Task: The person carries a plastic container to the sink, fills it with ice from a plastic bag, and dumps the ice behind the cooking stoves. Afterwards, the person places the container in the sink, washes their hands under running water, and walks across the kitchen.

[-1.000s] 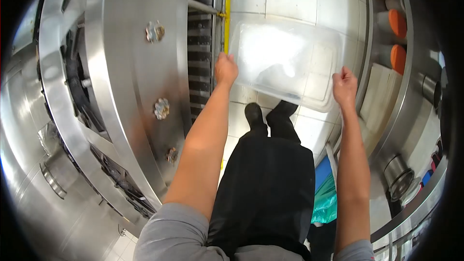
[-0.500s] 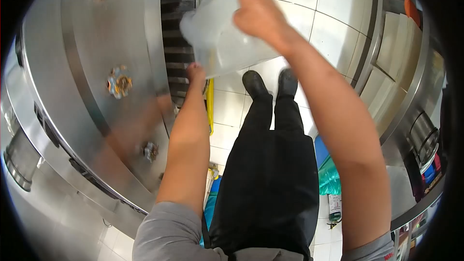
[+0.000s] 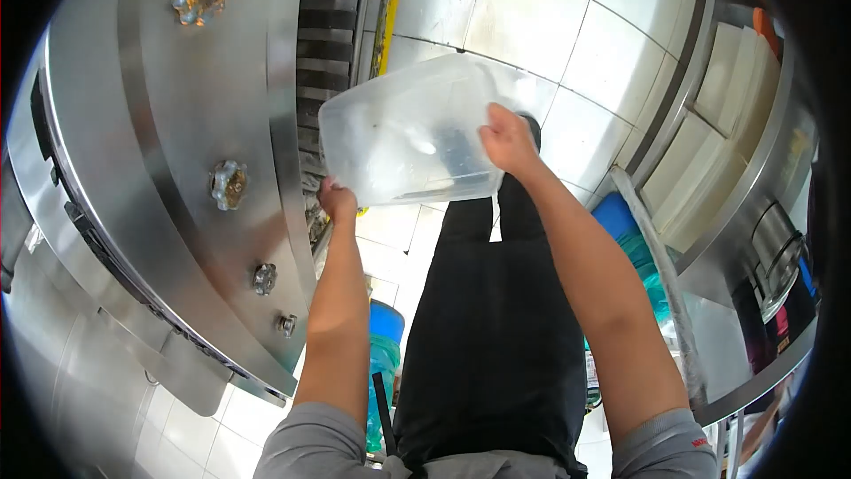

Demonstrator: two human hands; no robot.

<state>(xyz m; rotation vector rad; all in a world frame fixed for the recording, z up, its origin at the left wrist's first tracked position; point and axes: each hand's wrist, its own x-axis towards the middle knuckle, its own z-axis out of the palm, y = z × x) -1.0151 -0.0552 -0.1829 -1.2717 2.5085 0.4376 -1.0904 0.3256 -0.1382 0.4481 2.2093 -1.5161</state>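
Between my hands, above the floor tiles, is a translucent plastic container [image 3: 408, 138], tilted so that one long side faces me. My left hand [image 3: 338, 199] is closed on its lower left corner, close to the slatted rack. On the right, my right hand [image 3: 509, 139] grips the container's right edge, with the fingers wrapped over it. The fingertips of my left hand are partly hidden behind the plastic.
To the left is a steel stove front [image 3: 195, 124] with several knobs, beside a slatted rack [image 3: 326, 18] with a yellow bar [image 3: 387, 14]. A steel shelf at right holds pale containers [image 3: 700, 155]. Blue and green bags [image 3: 634, 244] sit low at right.
The container has turned and come nearer to my body. My right hand first crossed leftward, then moved slightly right and lower. The view has shifted along the stove.
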